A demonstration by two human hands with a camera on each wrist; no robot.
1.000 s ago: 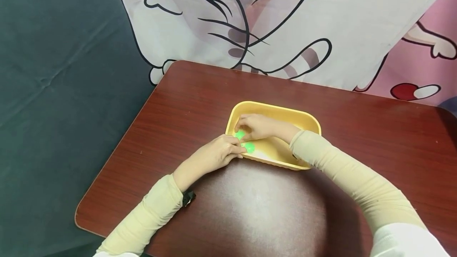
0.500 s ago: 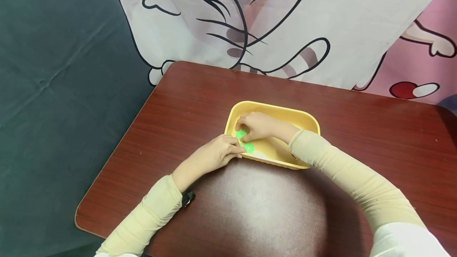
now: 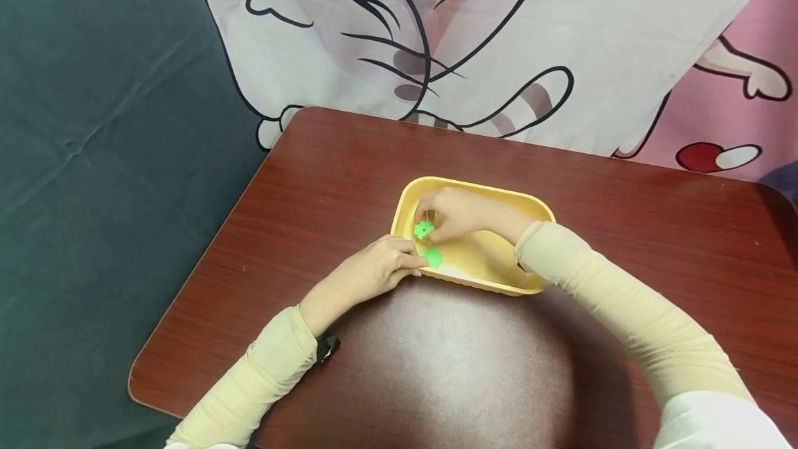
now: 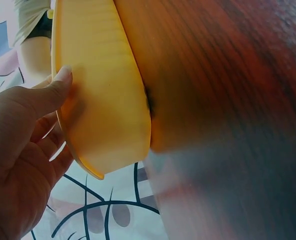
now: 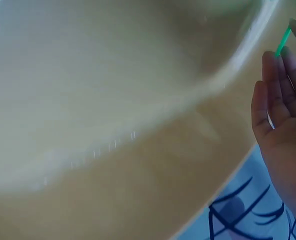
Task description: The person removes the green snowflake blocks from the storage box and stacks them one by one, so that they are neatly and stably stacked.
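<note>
My right hand [image 3: 460, 213] pinches a green flower-edged plastic disc [image 3: 424, 229] between thumb and fingers, inside a yellow plastic tub [image 3: 492, 288]. In the right wrist view the green disc [image 5: 284, 41] appears edge-on between the thumb and fingertips. My left hand [image 3: 389, 260] grips the tub's near left rim. The left wrist view has its thumb [image 4: 62, 82] against the tub's outer wall [image 4: 105, 90], with the other fingers over the rim. A second green disc [image 3: 434, 258] lies by the left index fingertip inside the tub; part of it is hidden by the finger.
The tub stands on a reddish-brown wooden table [image 3: 312, 192] with rounded corners. Behind the table hangs a white cloth [image 3: 598, 40] with a cartoon cat on it. Dark green cloth [image 3: 93, 192] covers the left side.
My right hand has lifted slightly back and to the right with its disc, which now turns its face to the head view. The left hand stays at the rim.
</note>
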